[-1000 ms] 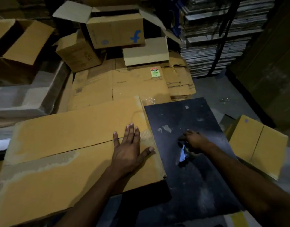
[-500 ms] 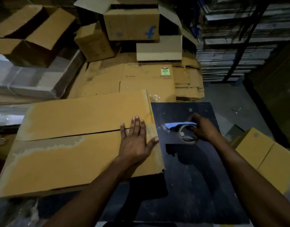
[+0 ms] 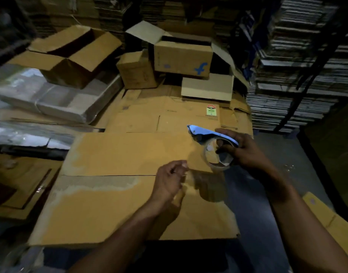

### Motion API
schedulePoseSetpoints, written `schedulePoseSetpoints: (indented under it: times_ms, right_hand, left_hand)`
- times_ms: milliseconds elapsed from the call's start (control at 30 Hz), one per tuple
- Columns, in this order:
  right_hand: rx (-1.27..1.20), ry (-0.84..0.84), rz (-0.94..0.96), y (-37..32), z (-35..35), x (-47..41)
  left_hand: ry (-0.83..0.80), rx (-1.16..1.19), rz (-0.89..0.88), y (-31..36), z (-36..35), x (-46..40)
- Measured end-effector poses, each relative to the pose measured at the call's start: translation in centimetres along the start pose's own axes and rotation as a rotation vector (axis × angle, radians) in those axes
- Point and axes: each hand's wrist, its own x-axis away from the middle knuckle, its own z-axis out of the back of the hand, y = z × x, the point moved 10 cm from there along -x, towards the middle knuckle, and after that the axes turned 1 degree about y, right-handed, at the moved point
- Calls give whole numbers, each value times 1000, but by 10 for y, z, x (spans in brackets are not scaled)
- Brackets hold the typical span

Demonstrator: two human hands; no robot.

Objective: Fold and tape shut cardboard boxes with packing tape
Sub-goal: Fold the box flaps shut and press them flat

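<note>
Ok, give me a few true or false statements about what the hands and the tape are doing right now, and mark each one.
1. The right hand holds the tape dispenser. True.
2. The dispenser lies on the dark table. False: it is held up over the right end of the closed box.
3. The left hand lies flat on the box. False: its fingers are curled in a pinch near the seam; the pulled tape end is too faint to confirm.
4. The box's top flaps are closed with the seam visible. True.
5. A box with a blue "f" logo sits behind. True.
</note>
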Motion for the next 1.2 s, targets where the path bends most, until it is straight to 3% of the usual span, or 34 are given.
schedulePoseSetpoints:
  times_ms: [100,267,500,667,900,1033,1133,1200]
  right_hand:
    - [92,-42,47,-22,-58,-3]
    - [246,-55,112,-61,-169,-9]
    - [361,-196,241,-100,-317,-27]
    - [410,-251,277,-118,-378,-39]
    - [543,-406,270,-134,-412,-39]
    - [640,-473,303,-144,-427,-30]
    - [616,-522,324,-152,-437,-24]
    - [807,-569,450,-157,-442,-18]
  left_hand:
    - [-1,468,315,-11,54,1]
    - [-64,644,383,-8,147,7]
    - [-56,733,363,-12,287,6]
    - [35,616,215,-1,367,3]
    - [23,689,177,9,394,5]
    - [50,806,265,-5,388,3]
    - [136,770,252,-18,392,-2]
    - [246,674,182,-26,407,-8]
